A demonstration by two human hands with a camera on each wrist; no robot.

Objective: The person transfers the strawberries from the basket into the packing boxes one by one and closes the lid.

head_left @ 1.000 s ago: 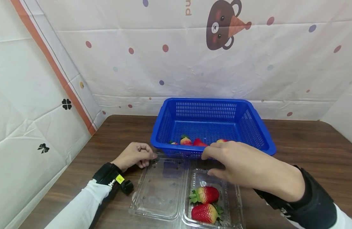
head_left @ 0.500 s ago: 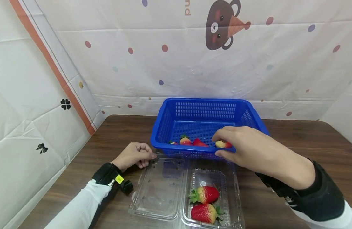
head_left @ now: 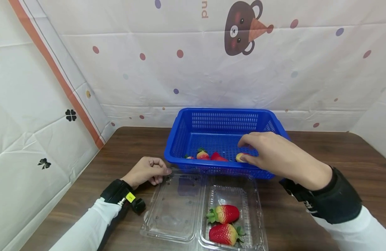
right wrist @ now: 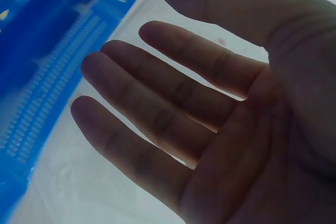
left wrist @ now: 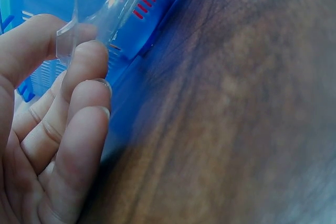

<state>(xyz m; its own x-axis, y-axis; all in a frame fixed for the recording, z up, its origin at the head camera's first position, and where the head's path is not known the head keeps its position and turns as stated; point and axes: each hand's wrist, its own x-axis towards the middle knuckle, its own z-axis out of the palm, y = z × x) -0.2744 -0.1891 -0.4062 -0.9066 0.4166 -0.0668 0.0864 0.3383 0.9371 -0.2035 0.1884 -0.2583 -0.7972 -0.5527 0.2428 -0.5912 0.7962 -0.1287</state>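
My left hand [head_left: 148, 171] pinches the clear container [head_left: 177, 216], lower centre of frame, two strawberries [head_left: 225, 214] inside; my right hand [head_left: 271, 153], wide and empty, hangs over the blue basket [head_left: 224, 116], right of centre, near another strawberry [head_left: 239, 157].

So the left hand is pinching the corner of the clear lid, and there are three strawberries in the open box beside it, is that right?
Not quite: there are two strawberries in the open box, not three, as the head view shows. The left hand is indeed pinching the corner of the clear lid.
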